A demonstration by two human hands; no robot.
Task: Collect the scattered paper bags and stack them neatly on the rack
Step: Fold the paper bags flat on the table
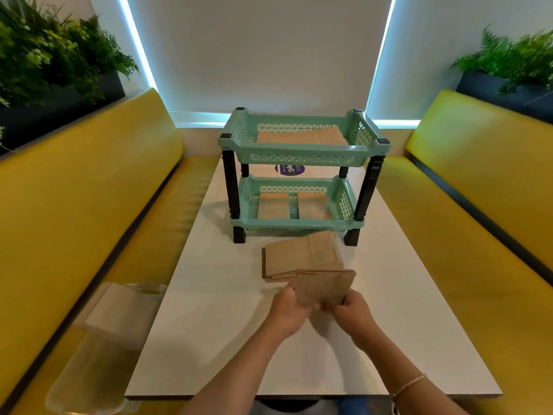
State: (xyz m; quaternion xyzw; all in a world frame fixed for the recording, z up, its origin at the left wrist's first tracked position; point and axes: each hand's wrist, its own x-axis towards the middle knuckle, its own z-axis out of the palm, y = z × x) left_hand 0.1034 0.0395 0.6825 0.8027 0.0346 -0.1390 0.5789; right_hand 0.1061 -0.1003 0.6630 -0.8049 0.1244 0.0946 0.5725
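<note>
Both hands hold a small bundle of brown paper bags (324, 287) just above the white desk (209, 339), near its middle. Left hand (287, 314) grips the bundle's left edge w/ curled fingers; right hand (356, 314) is curled round the lower right corner. Probably squaring the edges so the bundle goes in as one tidy block, not loose sheets. Just behind it, partly under it, a 2nd pile of bags (299, 256) lies flat on the desk, edges a bit fanned, right in front of the mint-green two-tier rack (302, 151). That pile is close to the rack's foot, so it's likely staged for loading next. Top tier already has bags lying flat (302, 136); bottom tier holds two side-by-side stacks (294, 206) w/ a gap btwn them. So task looks well along: two groups left on the desk. Rack faces the person, open side up, easy to drop bags in from above. A clear plastic container (113, 324) sits on the yellow bench (74, 205) at left, blurred, contents unclear.
</note>
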